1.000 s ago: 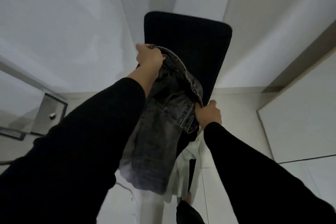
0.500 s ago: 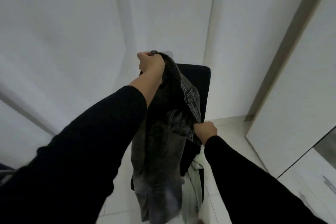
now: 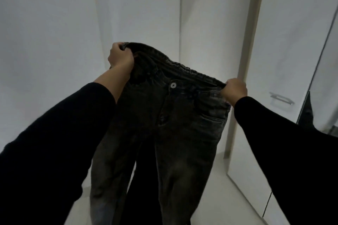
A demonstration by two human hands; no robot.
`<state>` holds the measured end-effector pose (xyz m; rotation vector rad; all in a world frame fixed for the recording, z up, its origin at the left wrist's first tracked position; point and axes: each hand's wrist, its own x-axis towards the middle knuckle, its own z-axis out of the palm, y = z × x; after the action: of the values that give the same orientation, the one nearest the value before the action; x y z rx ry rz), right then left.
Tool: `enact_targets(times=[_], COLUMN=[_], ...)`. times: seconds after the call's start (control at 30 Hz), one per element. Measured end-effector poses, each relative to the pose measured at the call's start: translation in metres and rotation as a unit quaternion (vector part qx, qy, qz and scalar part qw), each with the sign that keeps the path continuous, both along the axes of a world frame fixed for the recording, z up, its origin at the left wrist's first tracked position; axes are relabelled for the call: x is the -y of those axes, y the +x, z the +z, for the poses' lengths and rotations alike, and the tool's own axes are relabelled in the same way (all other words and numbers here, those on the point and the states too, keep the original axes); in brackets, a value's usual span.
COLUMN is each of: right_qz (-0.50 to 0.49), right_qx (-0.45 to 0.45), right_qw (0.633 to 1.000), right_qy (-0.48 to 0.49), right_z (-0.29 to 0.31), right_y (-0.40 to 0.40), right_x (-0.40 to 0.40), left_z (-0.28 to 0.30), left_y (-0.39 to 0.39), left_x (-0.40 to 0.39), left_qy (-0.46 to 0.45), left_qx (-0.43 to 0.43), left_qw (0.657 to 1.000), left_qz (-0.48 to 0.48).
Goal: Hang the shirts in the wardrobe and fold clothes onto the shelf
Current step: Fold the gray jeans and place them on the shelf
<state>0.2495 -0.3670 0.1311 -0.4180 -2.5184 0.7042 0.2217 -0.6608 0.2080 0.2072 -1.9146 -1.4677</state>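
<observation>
A pair of dark grey washed jeans (image 3: 175,133) hangs in front of me, spread flat with the button side facing me and both legs dangling toward the floor. My left hand (image 3: 119,56) grips the waistband at its left end, raised a little higher. At the right end of the waistband, my right hand (image 3: 235,89) pinches the fabric. Both arms wear black sleeves. The jeans hide what stands behind them.
White walls fill the background. A white wardrobe door (image 3: 296,42) with a metal handle (image 3: 281,100) stands at the right, and a mirrored panel edge (image 3: 316,111) lies beyond it. Pale floor tiles (image 3: 226,197) show at the lower right.
The jeans were bunched between my hands over a black chair; now my hands have pulled apart and the waistband is stretched wide. The view has tilted up and the chair is hidden.
</observation>
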Motion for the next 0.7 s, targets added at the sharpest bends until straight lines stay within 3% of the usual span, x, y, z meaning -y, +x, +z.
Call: enact_targets(times=[0.1, 0.23, 0.4, 0.57, 0.7], right_qz=[-0.016, -0.027, -0.017, -0.013, -0.016], right_qx=[-0.058, -0.118, -0.144, -0.152, -0.164], right_qw=[0.998, 0.985, 0.969, 0.97, 0.967], right_qy=[-0.018, -0.12, -0.199, -0.192, -0.196], right_z=[0.024, 0.03, 0.03, 0.028, 0.031], right_y=[0.009, 0.016, 0.019, 0.012, 0.008], right_x=[-0.011, -0.024, -0.032, -0.035, -0.032], left_z=[0.017, 0.023, 0.009, 0.003, 0.01], left_y=[0.005, 0.01, 0.01, 0.005, 0.009], left_x=[-0.01, -0.019, -0.008, -0.003, 0.006], left_qy=[-0.002, -0.035, -0.186, -0.193, -0.087], left_qx=[-0.007, 0.013, 0.091, 0.084, 0.153], left_qw=[1.0, 0.998, 0.97, 0.978, 0.966], left_qz=[0.019, 0.058, 0.124, -0.003, -0.189])
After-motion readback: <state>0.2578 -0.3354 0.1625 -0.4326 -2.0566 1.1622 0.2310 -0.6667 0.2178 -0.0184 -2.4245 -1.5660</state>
